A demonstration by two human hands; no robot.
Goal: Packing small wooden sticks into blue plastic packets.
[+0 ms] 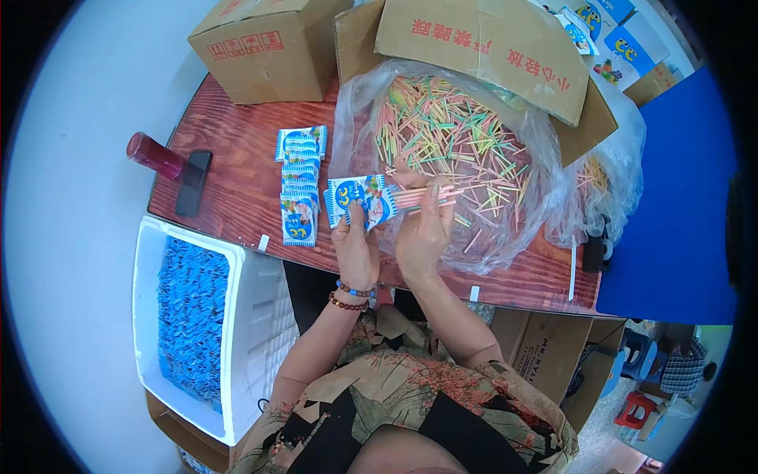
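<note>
My left hand (353, 237) is closed on a small blue and white packet (365, 199), thumb on its front. At the packet's right end, a bundle of thin pink sticks (410, 197) reaches into or against the opening; exactly how deep is hidden. The fingers of my right hand (426, 237) pinch that bundle, with the stick ends poking out to the right. Just beyond my hands, a clear plastic bag (351, 126) lies spread open with a heap of pink, yellow and green sticks (450, 130). Left of my left hand, a row of similar packets (300, 186) overlaps on the table.
A phone (193, 183) and a dark red bottle (154, 156) are at the table's left. Cardboard boxes (268, 51) stand along the back. A white foam box (233, 332) of blue packets sits at lower left. At right lie a tape roll (606, 249) and a blue panel (671, 205).
</note>
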